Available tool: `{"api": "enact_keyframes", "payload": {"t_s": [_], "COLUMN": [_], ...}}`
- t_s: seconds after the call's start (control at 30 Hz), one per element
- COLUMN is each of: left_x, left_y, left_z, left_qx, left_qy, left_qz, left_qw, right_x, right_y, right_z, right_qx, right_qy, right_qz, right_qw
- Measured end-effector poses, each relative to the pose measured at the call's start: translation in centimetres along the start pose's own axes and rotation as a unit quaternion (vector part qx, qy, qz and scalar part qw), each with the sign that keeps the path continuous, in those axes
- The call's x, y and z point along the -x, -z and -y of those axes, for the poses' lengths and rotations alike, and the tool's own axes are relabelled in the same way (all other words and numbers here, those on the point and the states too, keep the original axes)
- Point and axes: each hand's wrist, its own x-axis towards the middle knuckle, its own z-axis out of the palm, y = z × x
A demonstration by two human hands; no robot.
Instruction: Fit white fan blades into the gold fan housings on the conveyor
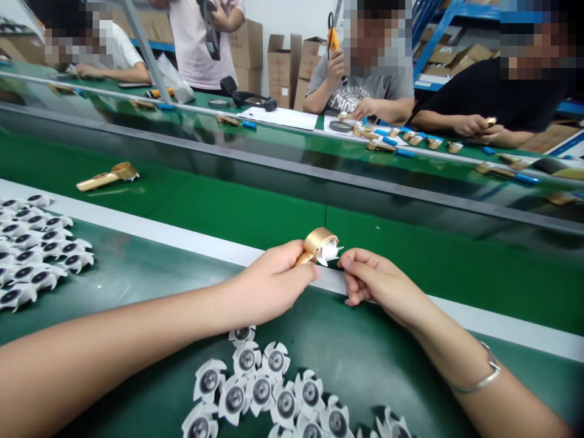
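My left hand (278, 283) is wrapped round the handle of a gold handheld fan body (319, 240), held above the white edge strip of the table. A white fan blade (329, 250) sits in its round head, with the blade tips sticking out. Close beside those tips is my right hand (376, 277), its fingers curled in and thumb near the forefinger; nothing shows between them. Whether a fingertip touches the blade I cannot tell. Below my hands, several white fan blades (261, 389) with dark round hubs lie on the green tabletop (150, 359).
More white fan blades (36, 249) are grouped at the left. Another gold fan body (109, 176) lies on the green conveyor belt (219, 204). Past a grey rail (255, 157), several people sit or stand at a far bench with gold fan bodies (381, 146) on it.
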Motion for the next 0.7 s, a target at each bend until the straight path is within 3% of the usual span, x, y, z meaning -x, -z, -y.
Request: {"api": "enact_keyframes", "payload": {"t_s": [0.13,0.23,0.4,0.7], "left_x": [-0.7,-1.0,-1.2,-0.7], "left_y": [0.9,1.6,1.8,0.8], "left_z": [-0.5,-0.6,-0.1,0.0], "left_qx": [0.152,0.240,0.288,0.288], "left_qy": [0.063,0.068,0.059,0.039], "left_qz": [0.100,0.156,0.192,0.211], "left_qw": [0.981,0.956,0.936,0.933], "right_x": [0.0,0.0,0.1,0.1], "right_y": [0.1,0.1,0.0,0.1], "right_z": [0.0,-0.1,0.0,-0.2], "right_qx": [0.027,0.038,0.052,0.075], "right_qy": [0.007,0.010,0.007,0.029], "right_qz": [0.007,0.012,0.015,0.012], "right_qw": [1.000,0.999,0.999,0.997]}}
